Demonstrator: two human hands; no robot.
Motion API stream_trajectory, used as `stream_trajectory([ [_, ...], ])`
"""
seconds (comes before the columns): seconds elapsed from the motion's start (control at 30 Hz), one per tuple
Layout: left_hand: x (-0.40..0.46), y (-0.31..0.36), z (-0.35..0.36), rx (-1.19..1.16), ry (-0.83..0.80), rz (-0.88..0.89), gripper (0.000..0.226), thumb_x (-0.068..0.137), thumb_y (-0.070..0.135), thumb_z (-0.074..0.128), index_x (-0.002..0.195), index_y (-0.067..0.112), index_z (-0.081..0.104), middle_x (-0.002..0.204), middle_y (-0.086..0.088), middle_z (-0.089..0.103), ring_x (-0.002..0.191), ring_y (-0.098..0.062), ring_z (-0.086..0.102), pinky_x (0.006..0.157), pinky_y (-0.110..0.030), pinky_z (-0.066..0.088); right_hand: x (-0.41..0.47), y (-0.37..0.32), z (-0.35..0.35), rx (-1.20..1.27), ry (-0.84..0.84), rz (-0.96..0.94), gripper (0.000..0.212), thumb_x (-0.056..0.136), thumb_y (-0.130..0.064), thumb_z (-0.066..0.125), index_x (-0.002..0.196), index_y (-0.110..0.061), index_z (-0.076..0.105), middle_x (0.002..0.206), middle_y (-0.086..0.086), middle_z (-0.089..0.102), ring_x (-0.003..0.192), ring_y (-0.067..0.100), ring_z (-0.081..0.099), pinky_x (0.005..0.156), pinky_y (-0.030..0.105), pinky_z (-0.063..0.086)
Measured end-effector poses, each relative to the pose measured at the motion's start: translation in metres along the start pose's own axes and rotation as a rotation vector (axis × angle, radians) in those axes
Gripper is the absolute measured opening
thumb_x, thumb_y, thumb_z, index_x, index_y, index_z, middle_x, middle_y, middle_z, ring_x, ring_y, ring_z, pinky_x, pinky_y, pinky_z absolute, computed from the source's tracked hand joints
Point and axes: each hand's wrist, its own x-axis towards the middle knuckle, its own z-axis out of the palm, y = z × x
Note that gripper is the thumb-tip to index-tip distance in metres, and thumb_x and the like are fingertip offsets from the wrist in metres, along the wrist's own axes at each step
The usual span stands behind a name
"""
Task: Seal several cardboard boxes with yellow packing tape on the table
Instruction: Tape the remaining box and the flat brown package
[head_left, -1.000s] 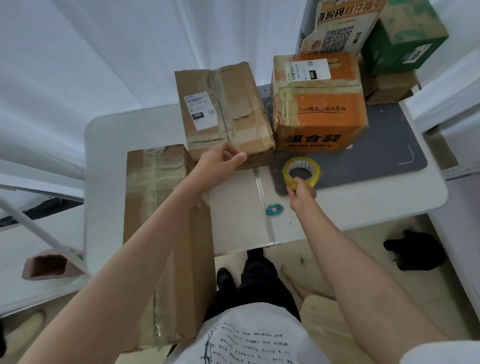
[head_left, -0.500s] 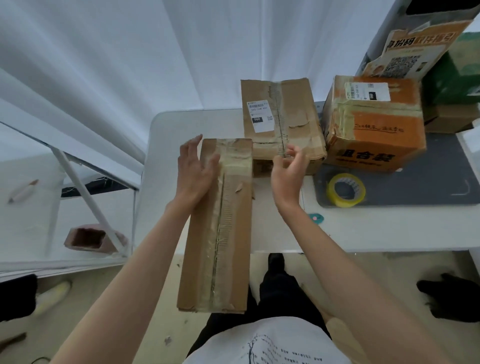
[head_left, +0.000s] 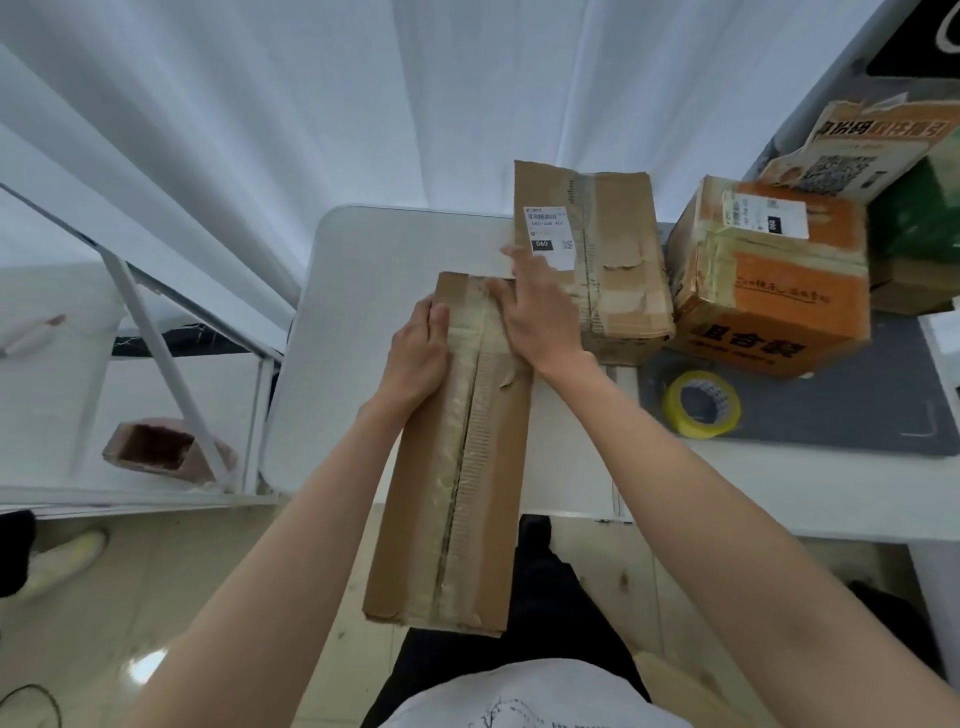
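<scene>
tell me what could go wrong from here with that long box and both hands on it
1. The long box hangs well past the table edge toward the person, with only its far end on the table; if the left hand or right hand lets go, it may tip to the floor.
2. The yellow tape lies off to the right, so reaching for it means freeing a hand.
3. The box's centre seam looks rough and ragged, so fresh tape may stick poorly.

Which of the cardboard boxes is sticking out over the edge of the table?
The long brown box under both hands: its near end overhangs the table. The labelled brown box and the orange box sit fully on it.
</scene>
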Motion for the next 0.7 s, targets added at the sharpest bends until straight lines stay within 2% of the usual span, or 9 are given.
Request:
stream_trajectory([
  [0.1, 0.001, -0.001, 0.002, -0.025, 0.008, -0.004, 0.041, 0.111, 0.037, 0.03, 0.143, 0.02, 0.05, 0.133, -0.003, 0.061, 0.124, -0.023, 0.054, 0.092, -0.028, 0.034, 0.014, 0.021, -0.016, -0.01, 0.034, -0.028, 0.03, 0.108, -0.031, 0.043, 0.129, -0.013, 0.055, 0.106, 0.01, 0.071, 0.094, 0.031, 0.068, 0.068, 0.035, 0.045],
  [0.17, 0.001, -0.001, 0.002, -0.039, 0.022, -0.01, 0.041, 0.111, 0.036, 0.029, 0.142, 0.019, 0.05, 0.132, -0.001, 0.061, 0.123, -0.023, 0.054, 0.091, -0.026, 0.032, 0.022, 0.016, -0.019, -0.108, 0.073, 0.007, 0.031, 0.109, -0.032, 0.04, 0.127, -0.013, 0.056, 0.096, 0.009, 0.072, 0.086, 0.03, 0.069, 0.067, 0.033, 0.044],
  [0.23, 0.0, -0.001, 0.001, -0.051, 0.028, -0.017, 0.041, 0.111, 0.036, 0.029, 0.142, 0.02, 0.05, 0.131, 0.0, 0.061, 0.123, -0.021, 0.053, 0.092, -0.025, 0.032, 0.02, -0.002, -0.013, -0.127, 0.107, -0.01, 0.042, 0.107, -0.047, 0.036, 0.128, -0.016, 0.055, 0.095, 0.008, 0.072, 0.089, 0.03, 0.069, 0.077, 0.039, 0.049],
  [0.3, 0.001, -0.002, 0.002, -0.063, 0.029, -0.008, 0.041, 0.111, 0.036, 0.029, 0.143, 0.02, 0.048, 0.136, -0.002, 0.06, 0.125, -0.02, 0.053, 0.094, -0.025, 0.033, 0.011, -0.021, 0.002, -0.206, 0.062, -0.099, 0.057, 0.102, -0.061, 0.029, 0.128, -0.018, 0.056, 0.101, 0.011, 0.071, 0.1, 0.032, 0.063, 0.092, 0.047, 0.046],
  [0.33, 0.001, -0.003, 0.003, -0.069, 0.031, -0.006, 0.041, 0.111, 0.036, 0.029, 0.144, 0.02, 0.048, 0.138, -0.003, 0.059, 0.127, -0.021, 0.053, 0.096, -0.026, 0.034, 0.006, -0.026, 0.009, -0.278, 0.018, -0.127, 0.061, 0.1, -0.063, 0.025, 0.127, -0.019, 0.058, 0.107, 0.012, 0.068, 0.105, 0.033, 0.059, 0.093, 0.048, 0.043],
  [0.43, 0.003, -0.006, 0.004, -0.088, 0.032, -0.011, 0.041, 0.111, 0.034, 0.03, 0.144, 0.019, 0.049, 0.137, -0.004, 0.06, 0.125, -0.022, 0.055, 0.097, -0.027, 0.037, 0.014, -0.023, 0.017, -0.433, -0.055, -0.124, 0.058, 0.104, -0.057, 0.023, 0.116, -0.014, 0.06, 0.11, 0.014, 0.062, 0.106, 0.033, 0.053, 0.089, 0.046, 0.04],
  [0.57, 0.005, -0.005, 0.005, -0.078, 0.026, 0.005, 0.041, 0.111, 0.034, 0.03, 0.145, 0.019, 0.047, 0.137, -0.002, 0.06, 0.121, -0.016, 0.055, 0.095, -0.024, 0.036, 0.03, -0.018, 0.015, -0.426, -0.049, -0.176, 0.05, 0.107, -0.052, 0.031, 0.108, -0.011, 0.06, 0.098, 0.014, 0.066, 0.095, 0.034, 0.06, 0.077, 0.043, 0.042],
  [0.63, 0.005, -0.004, 0.005, -0.08, 0.031, 0.011, 0.04, 0.111, 0.033, 0.03, 0.145, 0.019, 0.048, 0.134, 0.001, 0.06, 0.115, -0.01, 0.052, 0.09, -0.019, 0.033, 0.044, -0.02, 0.012, -0.404, -0.059, -0.156, 0.046, 0.109, -0.047, 0.032, 0.109, -0.01, 0.06, 0.095, 0.013, 0.069, 0.092, 0.035, 0.064, 0.069, 0.039, 0.039],
  [0.7, 0.005, -0.004, 0.005, -0.103, 0.035, -0.006, 0.04, 0.111, 0.033, 0.03, 0.144, 0.019, 0.048, 0.131, 0.003, 0.059, 0.111, -0.008, 0.051, 0.088, -0.018, 0.032, 0.058, -0.025, 0.011, -0.398, -0.06, -0.078, 0.042, 0.11, -0.043, 0.033, 0.113, -0.011, 0.059, 0.096, 0.012, 0.07, 0.092, 0.036, 0.067, 0.069, 0.038, 0.039],
])
